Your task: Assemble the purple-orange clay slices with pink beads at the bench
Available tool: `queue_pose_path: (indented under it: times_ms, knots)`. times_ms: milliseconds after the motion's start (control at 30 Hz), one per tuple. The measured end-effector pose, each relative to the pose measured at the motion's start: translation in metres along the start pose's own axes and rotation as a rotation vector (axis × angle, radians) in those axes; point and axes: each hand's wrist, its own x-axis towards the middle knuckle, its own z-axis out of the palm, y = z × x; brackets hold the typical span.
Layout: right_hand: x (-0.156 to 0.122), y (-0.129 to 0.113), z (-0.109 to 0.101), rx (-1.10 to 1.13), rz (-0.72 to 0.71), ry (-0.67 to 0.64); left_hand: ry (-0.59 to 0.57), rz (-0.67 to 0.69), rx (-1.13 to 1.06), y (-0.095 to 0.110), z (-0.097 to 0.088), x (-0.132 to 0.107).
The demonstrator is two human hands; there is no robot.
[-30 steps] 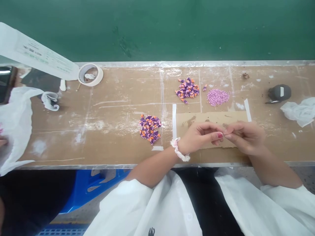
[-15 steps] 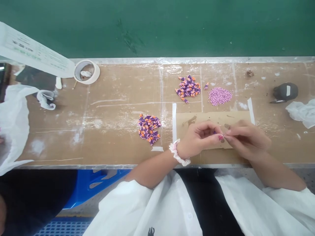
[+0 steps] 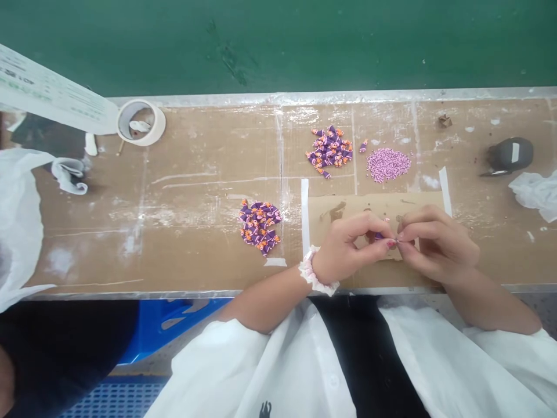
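Observation:
My left hand (image 3: 348,249), with a pink-and-white scrunchie (image 3: 316,271) on its wrist, holds a small purple piece (image 3: 379,235) in its fingertips. My right hand (image 3: 435,244) meets it there, its fingertips pinched against my left fingertips. Anything thin in that pinch is too small to make out. Both hands are over a cardboard sheet (image 3: 361,206) taped to the workbench (image 3: 183,232). Part of the purple piece is hidden by my fingers.
Purple-and-orange pieces lie in piles (image 3: 259,226) (image 3: 328,152) beside pink granules (image 3: 388,165). A masking tape roll (image 3: 141,123), paper sheet (image 3: 52,93), dark grey lump (image 3: 510,154), white cloth (image 3: 536,194) and white plastic (image 3: 20,220) lie around. A green wall stands behind.
My hands have drawn closer together, and the purple piece now shows between my fingertips. The view has shifted slightly, moving the bench items a little up and left.

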Motion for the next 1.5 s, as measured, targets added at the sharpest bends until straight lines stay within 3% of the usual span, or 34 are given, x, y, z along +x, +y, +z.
queue_pose_path:
  times_ms: [400,733,833,1000,1300,1500]
  knots:
    - [0.007,0.006,-0.006,0.126,0.013,-0.135,-0.04,0.049,0.248,0.004,-0.004,0.002]
    - [0.008,0.006,-0.006,0.219,0.087,-0.195,-0.123,0.302,0.247,-0.008,-0.009,0.008]
    - [0.008,0.007,-0.007,0.251,0.084,-0.166,-0.129,0.24,0.159,-0.009,-0.008,0.008]
    - [0.011,0.009,-0.02,0.207,0.066,-0.189,-0.053,-0.031,-0.198,-0.009,-0.007,0.007]
    - [0.008,0.02,-0.027,-0.116,-0.003,-0.511,0.098,-0.239,-0.45,-0.011,-0.009,0.016]
    - [0.007,0.024,-0.025,-0.274,-0.072,-0.59,0.079,-0.307,-0.524,-0.014,-0.009,0.017]
